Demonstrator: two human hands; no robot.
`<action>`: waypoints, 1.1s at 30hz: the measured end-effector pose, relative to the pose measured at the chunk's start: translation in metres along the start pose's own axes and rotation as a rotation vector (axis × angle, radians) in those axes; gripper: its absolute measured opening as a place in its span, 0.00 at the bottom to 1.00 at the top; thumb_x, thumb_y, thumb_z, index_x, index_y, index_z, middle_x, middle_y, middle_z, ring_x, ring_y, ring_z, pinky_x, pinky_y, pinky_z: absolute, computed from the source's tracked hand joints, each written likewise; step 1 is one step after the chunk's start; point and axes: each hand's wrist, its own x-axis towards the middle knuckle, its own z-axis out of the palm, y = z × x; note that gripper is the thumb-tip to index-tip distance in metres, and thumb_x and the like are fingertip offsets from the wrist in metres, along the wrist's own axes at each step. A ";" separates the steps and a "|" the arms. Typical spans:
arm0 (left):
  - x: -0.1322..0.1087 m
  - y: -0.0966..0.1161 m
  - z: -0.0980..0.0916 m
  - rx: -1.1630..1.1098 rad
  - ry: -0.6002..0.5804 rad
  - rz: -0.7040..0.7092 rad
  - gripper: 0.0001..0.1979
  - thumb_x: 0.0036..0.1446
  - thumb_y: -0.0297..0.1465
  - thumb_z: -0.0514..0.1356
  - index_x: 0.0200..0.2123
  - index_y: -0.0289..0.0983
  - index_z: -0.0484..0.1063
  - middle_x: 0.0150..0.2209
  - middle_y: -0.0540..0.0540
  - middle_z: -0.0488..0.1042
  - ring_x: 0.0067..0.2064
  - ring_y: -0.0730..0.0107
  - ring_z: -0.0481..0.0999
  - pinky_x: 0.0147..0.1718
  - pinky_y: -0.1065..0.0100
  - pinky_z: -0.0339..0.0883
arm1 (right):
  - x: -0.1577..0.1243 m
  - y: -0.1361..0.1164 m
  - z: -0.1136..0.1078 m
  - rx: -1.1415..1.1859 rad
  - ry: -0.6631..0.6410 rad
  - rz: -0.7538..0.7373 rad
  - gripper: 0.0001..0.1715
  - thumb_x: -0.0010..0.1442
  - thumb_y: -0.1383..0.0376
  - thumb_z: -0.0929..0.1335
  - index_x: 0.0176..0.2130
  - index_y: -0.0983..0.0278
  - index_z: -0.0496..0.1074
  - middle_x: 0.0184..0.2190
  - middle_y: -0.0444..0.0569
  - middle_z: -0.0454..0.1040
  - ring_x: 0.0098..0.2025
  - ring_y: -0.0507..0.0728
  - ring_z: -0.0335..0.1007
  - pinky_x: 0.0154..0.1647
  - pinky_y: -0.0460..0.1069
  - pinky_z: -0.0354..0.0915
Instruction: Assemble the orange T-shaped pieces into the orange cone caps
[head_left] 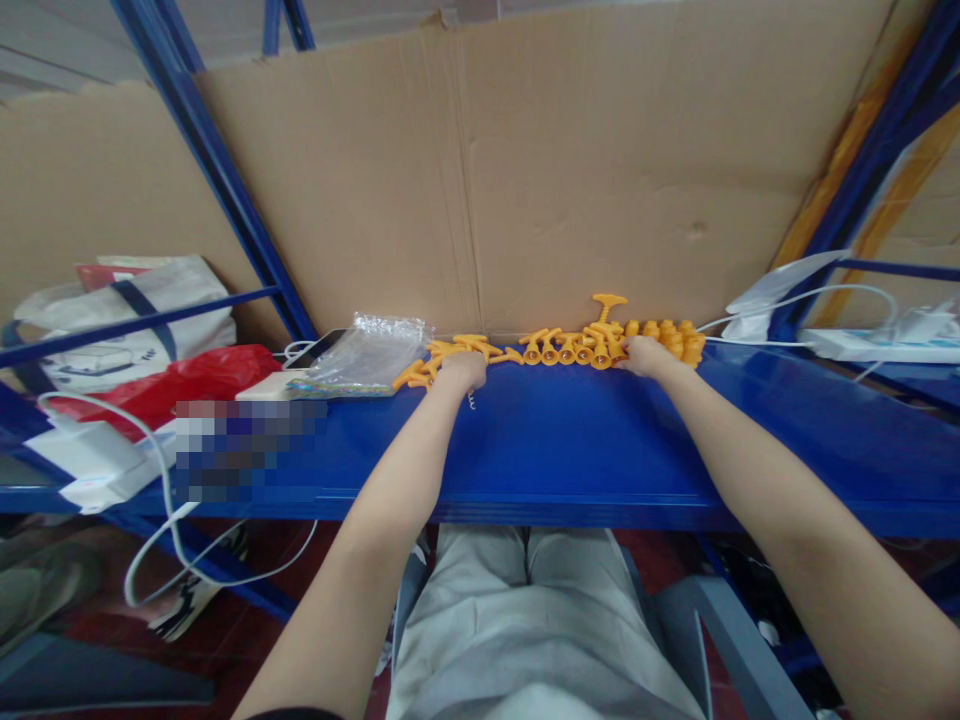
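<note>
Head view: at the back of the blue shelf [570, 440], orange T-handled pieces [577, 348] stand lined up from centre to right, while loose orange pieces [420, 372] lie jumbled at the left. The left hand [463, 370] covers the jumble and the right hand [641, 355] touches the row. The fingers are hidden, so I cannot tell either grip.

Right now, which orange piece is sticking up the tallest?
The T-topped orange piece beside the right hand: it stands upright above the row, while the other orange pieces lie low.
</note>
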 end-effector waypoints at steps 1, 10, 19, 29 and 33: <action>-0.002 0.003 -0.001 0.040 -0.033 0.001 0.19 0.51 0.19 0.61 0.46 0.36 0.80 0.45 0.34 0.83 0.51 0.50 0.81 0.51 0.58 0.74 | 0.000 0.001 0.000 0.005 0.001 -0.012 0.15 0.57 0.65 0.71 0.45 0.67 0.79 0.41 0.63 0.80 0.48 0.71 0.78 0.47 0.58 0.71; -0.019 0.023 -0.008 0.144 -0.094 0.110 0.22 0.57 0.20 0.56 0.54 0.33 0.77 0.57 0.34 0.76 0.58 0.55 0.77 0.55 0.64 0.70 | -0.002 0.009 -0.017 0.054 -0.016 0.076 0.25 0.53 0.72 0.66 0.50 0.64 0.79 0.42 0.58 0.81 0.48 0.66 0.78 0.48 0.54 0.70; -0.017 0.018 -0.007 0.239 -0.116 0.125 0.22 0.58 0.20 0.56 0.54 0.33 0.77 0.60 0.33 0.74 0.61 0.54 0.73 0.59 0.61 0.67 | -0.007 0.044 -0.027 -0.007 0.266 0.357 0.20 0.57 0.66 0.68 0.49 0.63 0.80 0.48 0.63 0.78 0.55 0.72 0.72 0.52 0.65 0.69; -0.016 0.025 -0.006 0.068 0.097 0.058 0.16 0.68 0.35 0.55 0.53 0.37 0.74 0.55 0.37 0.77 0.60 0.52 0.74 0.57 0.57 0.67 | 0.004 0.059 -0.008 -0.057 0.002 0.340 0.26 0.52 0.63 0.72 0.52 0.66 0.77 0.46 0.64 0.78 0.50 0.71 0.75 0.47 0.62 0.72; -0.009 0.028 0.002 -0.113 0.272 0.065 0.14 0.70 0.34 0.52 0.52 0.36 0.71 0.52 0.37 0.79 0.56 0.55 0.77 0.52 0.61 0.69 | 0.010 0.064 -0.007 -0.107 -0.075 0.235 0.25 0.50 0.57 0.75 0.44 0.70 0.79 0.37 0.63 0.79 0.43 0.70 0.77 0.41 0.57 0.72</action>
